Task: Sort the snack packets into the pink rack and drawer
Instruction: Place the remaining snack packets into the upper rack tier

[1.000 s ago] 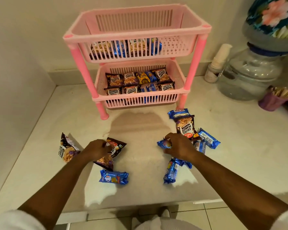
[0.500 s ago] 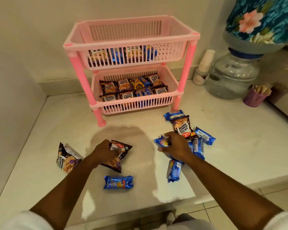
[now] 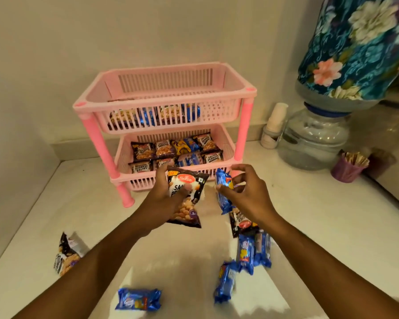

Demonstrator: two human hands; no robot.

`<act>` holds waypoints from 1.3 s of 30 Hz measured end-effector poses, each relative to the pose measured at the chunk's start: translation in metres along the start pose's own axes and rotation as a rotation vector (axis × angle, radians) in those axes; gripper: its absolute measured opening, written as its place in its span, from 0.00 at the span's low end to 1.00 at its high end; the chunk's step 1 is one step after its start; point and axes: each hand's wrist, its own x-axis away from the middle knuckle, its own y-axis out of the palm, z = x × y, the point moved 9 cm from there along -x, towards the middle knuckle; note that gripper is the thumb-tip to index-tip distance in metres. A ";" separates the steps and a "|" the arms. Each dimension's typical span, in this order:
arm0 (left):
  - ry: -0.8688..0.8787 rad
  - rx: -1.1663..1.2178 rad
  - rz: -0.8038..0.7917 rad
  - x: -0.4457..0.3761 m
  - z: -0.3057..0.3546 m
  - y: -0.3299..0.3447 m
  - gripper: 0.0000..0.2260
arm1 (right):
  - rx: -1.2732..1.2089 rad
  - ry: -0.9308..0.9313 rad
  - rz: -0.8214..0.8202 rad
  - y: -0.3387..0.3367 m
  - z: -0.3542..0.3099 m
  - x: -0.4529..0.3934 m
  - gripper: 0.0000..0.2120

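The pink two-tier rack stands against the back wall, with peanut and biscuit packets in both baskets. My left hand grips a salted peanuts packet and holds it up just in front of the lower basket. My right hand pinches a blue biscuit packet upright beside it. On the counter lie another peanuts packet at the left, a blue packet near the front edge, and several blue packets plus a peanuts packet under my right forearm.
A water dispenser jar with a floral-covered bottle stands at the right, a stack of white cups beside it. A purple cup of sticks sits further right. Walls close the left and back sides.
Both hands have lifted off the counter and moved toward the rack, the left with the peanuts packet, the right with a blue biscuit packet. The camera has tilted up.
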 end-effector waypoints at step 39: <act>-0.095 -1.275 -0.302 -0.268 0.155 0.026 0.19 | 0.202 -0.353 -0.006 -0.074 -0.174 -0.292 0.26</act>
